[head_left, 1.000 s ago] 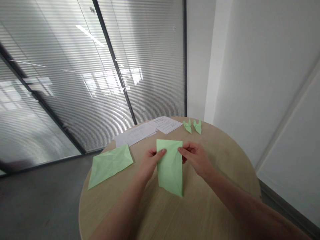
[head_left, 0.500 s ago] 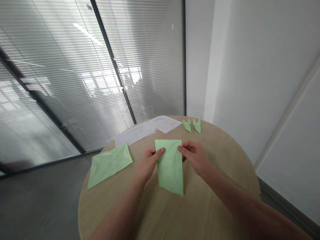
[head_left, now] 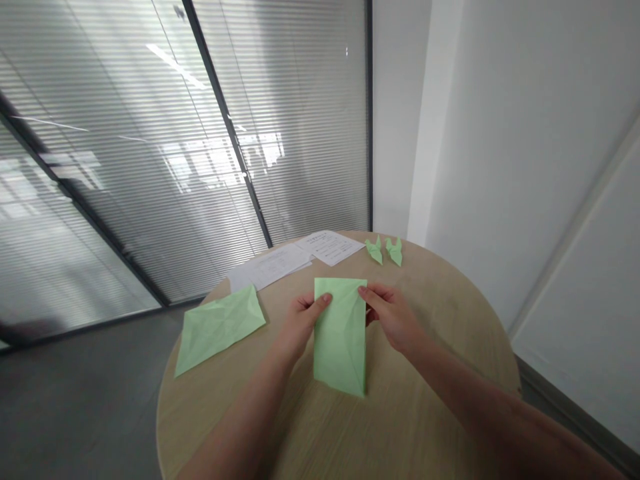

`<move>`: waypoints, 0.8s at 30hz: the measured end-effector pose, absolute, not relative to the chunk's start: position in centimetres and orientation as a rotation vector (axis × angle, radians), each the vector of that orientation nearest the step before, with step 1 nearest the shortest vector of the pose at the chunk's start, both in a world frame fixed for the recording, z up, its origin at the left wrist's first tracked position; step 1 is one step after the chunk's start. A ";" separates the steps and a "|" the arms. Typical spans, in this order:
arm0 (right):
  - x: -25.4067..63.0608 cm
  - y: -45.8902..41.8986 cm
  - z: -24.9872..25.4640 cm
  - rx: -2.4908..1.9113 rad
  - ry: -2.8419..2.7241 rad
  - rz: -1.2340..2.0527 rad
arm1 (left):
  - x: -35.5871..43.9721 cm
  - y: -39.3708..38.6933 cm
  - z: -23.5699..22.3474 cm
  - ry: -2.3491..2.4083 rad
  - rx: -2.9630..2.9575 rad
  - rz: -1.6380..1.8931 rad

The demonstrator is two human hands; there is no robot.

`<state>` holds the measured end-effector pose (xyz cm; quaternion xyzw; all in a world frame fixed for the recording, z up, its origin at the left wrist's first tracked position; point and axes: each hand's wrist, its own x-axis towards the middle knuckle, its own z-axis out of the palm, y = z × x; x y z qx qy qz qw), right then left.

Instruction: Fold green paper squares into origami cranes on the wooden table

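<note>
Left hand (head_left: 299, 323) and right hand (head_left: 393, 315) pinch a green sheet (head_left: 340, 340) by opposite edges, each grip closed. Two paper birds (head_left: 394, 253) rest beyond.

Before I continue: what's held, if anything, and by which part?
A creased green paper sheet: left grip pinches its left edge, right grip its right edge, both near the top.

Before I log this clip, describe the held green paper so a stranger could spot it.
Start at the round wooden table, then find the left hand and right hand over it. Between them is the green paper, gripped near its top; unlike the green sheet lying to its left, it is held.
</note>
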<state>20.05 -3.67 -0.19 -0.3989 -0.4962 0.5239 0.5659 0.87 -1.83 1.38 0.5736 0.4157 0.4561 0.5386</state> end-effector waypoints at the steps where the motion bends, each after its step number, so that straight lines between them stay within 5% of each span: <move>1: 20.1 -3.6 -0.2 -0.939 -1.153 1.238 | 0.9 -1.8 1.3 0.991 1.362 1.078; 24: 20.6 -2.3 -1.0 -1.067 -1.064 1.238 | 0.5 -1.0 0.3 1.166 1.383 0.940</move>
